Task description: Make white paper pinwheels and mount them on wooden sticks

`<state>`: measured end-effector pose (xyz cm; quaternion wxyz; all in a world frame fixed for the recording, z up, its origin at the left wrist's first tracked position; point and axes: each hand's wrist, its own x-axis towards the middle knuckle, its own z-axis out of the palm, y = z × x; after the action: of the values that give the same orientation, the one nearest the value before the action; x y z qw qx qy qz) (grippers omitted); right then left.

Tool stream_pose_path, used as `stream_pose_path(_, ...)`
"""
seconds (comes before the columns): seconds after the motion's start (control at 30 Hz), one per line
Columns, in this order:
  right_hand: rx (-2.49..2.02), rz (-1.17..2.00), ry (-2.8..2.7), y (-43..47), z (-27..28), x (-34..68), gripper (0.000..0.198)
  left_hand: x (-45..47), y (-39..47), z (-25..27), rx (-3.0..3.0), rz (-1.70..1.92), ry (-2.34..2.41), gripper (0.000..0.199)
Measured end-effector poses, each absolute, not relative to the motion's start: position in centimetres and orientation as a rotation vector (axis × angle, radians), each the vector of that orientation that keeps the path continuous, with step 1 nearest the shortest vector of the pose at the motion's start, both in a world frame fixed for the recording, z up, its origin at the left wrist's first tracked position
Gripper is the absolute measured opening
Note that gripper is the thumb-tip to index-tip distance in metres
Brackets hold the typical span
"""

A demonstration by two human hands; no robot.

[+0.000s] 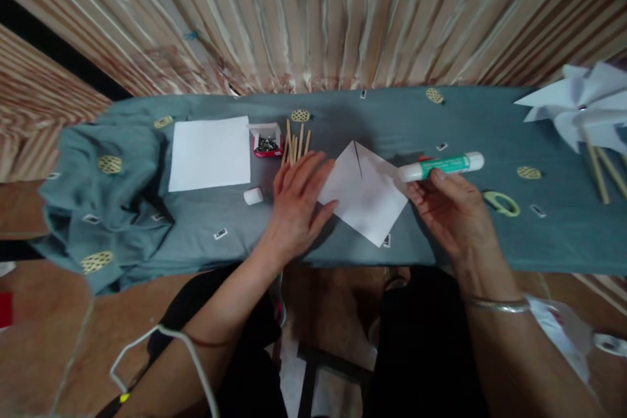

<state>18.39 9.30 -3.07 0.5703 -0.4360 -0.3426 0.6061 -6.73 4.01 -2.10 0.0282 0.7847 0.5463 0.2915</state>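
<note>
My right hand (453, 212) is closed round a green and white glue stick (448, 166), held nearly level above the cloth. Its fingers are at the right corner of a square white paper (365, 196), which lies turned like a diamond and has a dark slit or line running in from its top corner. My left hand (300, 202) is open, fingers spread, at the paper's left corner. Just beyond those fingertips lie several wooden sticks (295, 142), partly hidden by the hand. A white cap (253, 195) rests left of my left hand.
A stack of white paper (210, 155) lies at the left, beside a small red and white box (267, 142) of metal pins. Light green scissor handles (502, 204) are to the right. White paper pinwheels (582, 108) on sticks occupy the right end. Bunched cloth (112, 176) covers the left end.
</note>
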Motion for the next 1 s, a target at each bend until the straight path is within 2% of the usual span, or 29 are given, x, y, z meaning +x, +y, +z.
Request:
stream_pose_path(0.17, -0.999, 1.481, -0.807, 8.5, -2.6, 18.6, 0.012, -13.0, 3.4, -1.2, 2.267, 0.876, 2.008, 0.035)
stream_pose_path(0.37, -0.900, 1.648, -0.622, 7.5, -1.7, 17.9, 0.017, -16.1, 2.3, -1.8, 2.123, 0.619, 2.004, 0.029)
stream_pose_path(0.47, -0.896, 1.695, -0.570, 7.1, -1.1, 17.5, 0.018, -15.9, 2.1, -1.7, 1.963, 0.720, 2.037, 0.026)
stream_pose_path(0.57, -0.906, 1.716, -0.581, 6.5, -0.5, 17.1, 0.021, -14.4, 2.1, -0.8, 1.602, 1.025, 2.047, 0.031)
stream_pose_path(0.63, -0.902, 1.731, -0.612, 6.0, 0.0, 16.6, 0.020, -12.7, 2.1, -0.1, 1.195, 1.363, 1.848, 0.032)
stream_pose_path(0.7, -0.895, 1.762, -0.639, 5.5, 0.5, 15.9, 0.022, -10.7, 2.1, 0.6, 0.856, 1.501, 1.512, 0.031)
stream_pose_path(0.83, -0.869, 1.817, -0.663, 4.5, 1.4, 14.2, 0.025, -7.1, 1.9, 1.7, 0.542, 1.413, 1.053, 0.031)
stream_pose_path(1.0, -0.823, 1.821, -0.633, 4.2, 2.1, 12.5, 0.025, -5.5, 1.9, 2.0, 0.380, 1.330, 0.910, 0.024)
